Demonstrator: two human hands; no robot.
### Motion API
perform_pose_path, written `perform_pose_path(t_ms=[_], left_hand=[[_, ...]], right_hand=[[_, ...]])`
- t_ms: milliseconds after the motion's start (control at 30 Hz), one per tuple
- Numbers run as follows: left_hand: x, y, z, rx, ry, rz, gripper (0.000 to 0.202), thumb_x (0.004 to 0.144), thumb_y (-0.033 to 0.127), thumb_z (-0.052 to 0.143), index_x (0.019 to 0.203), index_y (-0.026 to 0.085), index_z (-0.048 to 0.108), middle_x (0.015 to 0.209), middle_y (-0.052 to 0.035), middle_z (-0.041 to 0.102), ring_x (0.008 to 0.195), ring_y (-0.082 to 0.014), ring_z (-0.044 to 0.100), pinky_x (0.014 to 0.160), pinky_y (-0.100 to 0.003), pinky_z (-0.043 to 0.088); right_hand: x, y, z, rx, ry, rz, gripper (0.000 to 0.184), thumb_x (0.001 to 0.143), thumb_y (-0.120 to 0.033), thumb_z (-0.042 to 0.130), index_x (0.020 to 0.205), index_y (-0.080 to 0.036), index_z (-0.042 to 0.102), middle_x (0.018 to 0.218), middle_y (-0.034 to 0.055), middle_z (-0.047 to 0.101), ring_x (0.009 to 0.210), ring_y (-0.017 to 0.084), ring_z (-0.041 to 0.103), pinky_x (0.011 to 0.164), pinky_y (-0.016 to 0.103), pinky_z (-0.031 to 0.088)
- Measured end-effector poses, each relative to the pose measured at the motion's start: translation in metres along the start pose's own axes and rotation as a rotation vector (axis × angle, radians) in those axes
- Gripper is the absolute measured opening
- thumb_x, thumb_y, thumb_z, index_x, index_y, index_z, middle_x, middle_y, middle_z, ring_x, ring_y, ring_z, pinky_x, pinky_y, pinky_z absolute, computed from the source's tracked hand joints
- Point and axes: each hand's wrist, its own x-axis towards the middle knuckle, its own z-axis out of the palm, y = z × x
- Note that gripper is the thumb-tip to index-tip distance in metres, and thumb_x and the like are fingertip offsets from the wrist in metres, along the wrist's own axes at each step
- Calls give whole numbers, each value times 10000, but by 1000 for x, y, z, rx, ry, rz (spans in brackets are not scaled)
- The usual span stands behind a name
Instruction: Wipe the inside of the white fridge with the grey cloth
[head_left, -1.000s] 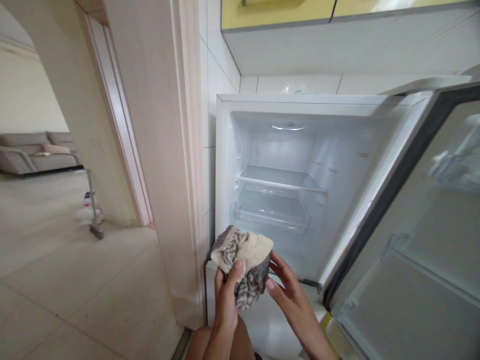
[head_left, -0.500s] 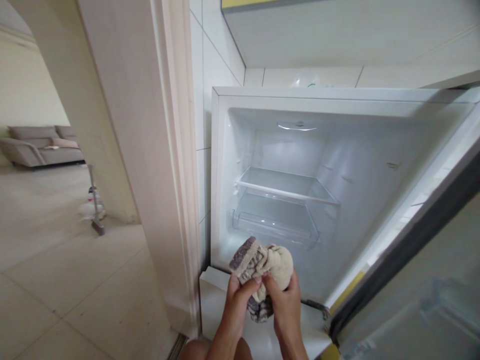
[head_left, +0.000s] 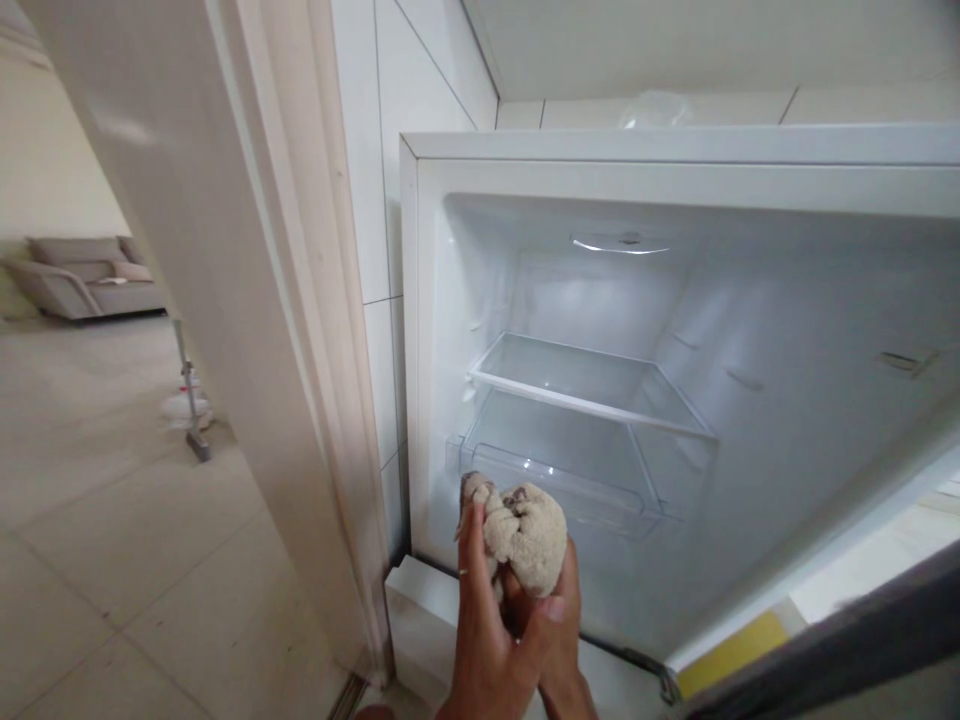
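A bunched-up beige and grey-brown cloth (head_left: 536, 540) is gripped between my two hands, just in front of an open fridge (head_left: 435, 330). My left hand (head_left: 484, 625) presses it from the left, with fingers running up its side and the thumb reaching across to the right. Behind and to the right, my right hand (head_left: 566, 625) is wrapped around the cloth's lower part; some of its fingers are hidden. Inside the fridge, beyond the cloth, are a glass shelf (head_left: 570, 375) and a clear plastic drawer (head_left: 562, 490) below it.
The fridge door (head_left: 847, 650) stands open at the lower right. A white lower compartment front (head_left: 420, 615) juts out under the fridge opening. Close on the left is a door frame (head_left: 292, 300). Farther off are a grey sofa (head_left: 97, 285) and a metal stand (head_left: 187, 400) on the tiled floor.
My hands have turned and squeezed the cloth into a tighter bundle, the left thumb now lying across toward the right hand. My view has moved closer to the fridge.
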Motion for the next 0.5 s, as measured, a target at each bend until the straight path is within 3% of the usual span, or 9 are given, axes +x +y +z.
perform_pose_path(t_ms=[100,200,267,333,400,500], left_hand=[[19,-5,-13,4,-4,-147,1097,584,326,920,1552,221,415,1571,-184,481,1474,-384,433,1239,-489,344],[38,-6,-26,7,-67,-294,978,464,326,962,1366,227,597,1371,-176,654,1322,-400,589,1167,-481,453],[49,-4,-30,-14,-88,-304,846,467,358,960,1250,246,657,1296,-152,699,1259,-386,637,1126,-475,495],[57,-2,-30,-21,-52,-287,736,494,387,950,1170,257,689,1224,-128,731,1199,-369,672,1077,-465,532],[66,-1,-28,20,51,-283,624,515,417,934,1077,261,713,1109,-108,761,1094,-357,713,998,-462,574],[86,5,-23,156,113,-122,589,559,419,902,1096,270,709,1100,-98,764,1044,-341,724,951,-444,582]], right_hand=[[8,-3,-4,-114,-279,-161,636,860,-279,686,1476,-242,532,1461,114,620,1336,290,604,1127,422,518],[11,-5,-16,-240,-472,-321,761,876,-216,621,1592,-277,372,1632,85,426,1509,295,408,1241,493,371],[8,-6,-23,-236,-533,-290,825,885,-187,601,1626,-318,263,1684,64,314,1551,284,315,1255,521,317],[3,-5,-27,-108,-529,-203,781,928,-223,575,1624,-361,249,1692,52,289,1558,271,288,1250,536,305],[0,0,-27,89,-461,-169,694,966,-313,564,1605,-383,301,1665,66,357,1535,277,343,1226,560,348],[0,20,-30,230,-207,-157,513,959,-364,613,1465,-361,531,1479,110,610,1350,302,600,1109,581,510]])
